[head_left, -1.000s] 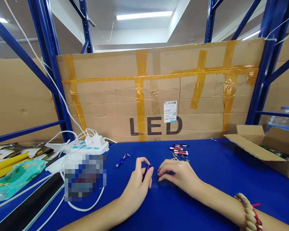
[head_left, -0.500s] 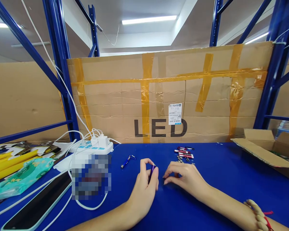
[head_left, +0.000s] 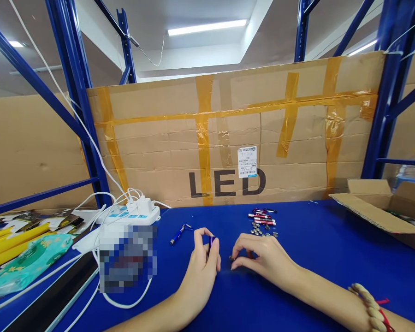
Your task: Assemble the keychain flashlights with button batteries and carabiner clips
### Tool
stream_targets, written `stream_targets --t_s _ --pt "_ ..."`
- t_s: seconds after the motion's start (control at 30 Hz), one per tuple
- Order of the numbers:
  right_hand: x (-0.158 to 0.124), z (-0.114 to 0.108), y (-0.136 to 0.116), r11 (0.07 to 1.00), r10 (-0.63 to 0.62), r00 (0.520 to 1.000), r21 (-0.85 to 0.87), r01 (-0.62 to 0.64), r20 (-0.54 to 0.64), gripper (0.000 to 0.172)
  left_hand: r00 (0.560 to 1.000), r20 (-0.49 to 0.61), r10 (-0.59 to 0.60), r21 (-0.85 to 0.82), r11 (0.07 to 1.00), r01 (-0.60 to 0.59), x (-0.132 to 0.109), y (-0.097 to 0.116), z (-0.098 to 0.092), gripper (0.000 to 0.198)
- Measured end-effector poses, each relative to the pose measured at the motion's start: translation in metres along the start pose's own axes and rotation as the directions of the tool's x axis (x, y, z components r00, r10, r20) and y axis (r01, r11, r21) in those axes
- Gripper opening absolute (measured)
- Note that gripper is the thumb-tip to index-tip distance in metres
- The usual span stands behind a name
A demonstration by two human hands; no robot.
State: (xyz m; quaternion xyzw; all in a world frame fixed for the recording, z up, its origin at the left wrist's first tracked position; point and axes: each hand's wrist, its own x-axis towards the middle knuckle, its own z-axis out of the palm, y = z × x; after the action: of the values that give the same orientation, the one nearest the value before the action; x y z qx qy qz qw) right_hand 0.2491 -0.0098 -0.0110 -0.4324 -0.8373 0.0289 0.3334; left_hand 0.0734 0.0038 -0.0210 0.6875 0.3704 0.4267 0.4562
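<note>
My left hand (head_left: 201,272) is closed around a small purple metal tube (head_left: 211,240), held upright between thumb and fingers. To its right, just above the blue tabletop, my right hand (head_left: 266,258) pinches a tiny dark metallic piece (head_left: 231,258); its exact kind is too small to make out. A blue mini flashlight (head_left: 178,236) with a clip at its end lies beyond my left hand. Behind my right hand are several red mini flashlights (head_left: 263,221) in a row, and a loose group of silver button cells (head_left: 257,229) sits just in front of them.
A white power strip (head_left: 143,210) with plugs and trailing cables stands at the back left. Near it lie a dark phone (head_left: 55,295), a green packet (head_left: 31,258) and yellow items (head_left: 20,237). An open cardboard box (head_left: 376,214) is at the right. Taped cardboard (head_left: 152,157) walls the back.
The view has shifted slightly. My right hand has tilted so the tiny metallic piece shows more clearly between its fingertips. My left hand still holds the purple tube.
</note>
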Motion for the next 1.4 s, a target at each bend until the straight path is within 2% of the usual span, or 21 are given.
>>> stream_targets --t_s 0.2,0.57,1.03,1.27,1.33,1.4 --pt "-0.0002 0.0001 -0.0004 1.0 0.025 0.999 -0.006 -0.025 0.035 0.019 1.0 0.011 0.0 -0.01 1.0 0.0 0.0007 -0.003 -0.0011 0.016" --pt "-0.0012 -0.0001 -0.0015 0.998 0.07 0.995 0.002 -0.07 0.064 0.026 0.999 0.049 0.015 0.005 1.0 -0.016 -0.0002 -0.0067 0.0002 0.008" --pt "-0.0014 -0.0013 -0.0044 0.998 0.066 0.995 0.018 -0.067 0.078 0.013 0.989 0.147 0.005 0.046 0.999 -0.012 0.0015 -0.0032 -0.0002 0.007" --pt "-0.0008 -0.0027 -0.0062 0.998 0.069 0.997 0.012 -0.07 0.042 0.008 0.982 0.187 0.013 0.112 0.993 -0.034 -0.0009 -0.0028 -0.0002 0.008" --pt "0.0005 -0.0012 -0.0055 0.992 0.114 0.994 0.056 -0.113 -0.005 0.009 0.983 0.184 0.02 0.134 0.99 -0.045 -0.0006 -0.0041 -0.0003 0.008" --pt "0.002 0.0008 -0.0039 0.968 0.191 0.98 0.171 -0.181 -0.045 0.012 0.984 0.177 0.024 0.154 0.987 -0.052 -0.0001 -0.0046 -0.0008 0.008"
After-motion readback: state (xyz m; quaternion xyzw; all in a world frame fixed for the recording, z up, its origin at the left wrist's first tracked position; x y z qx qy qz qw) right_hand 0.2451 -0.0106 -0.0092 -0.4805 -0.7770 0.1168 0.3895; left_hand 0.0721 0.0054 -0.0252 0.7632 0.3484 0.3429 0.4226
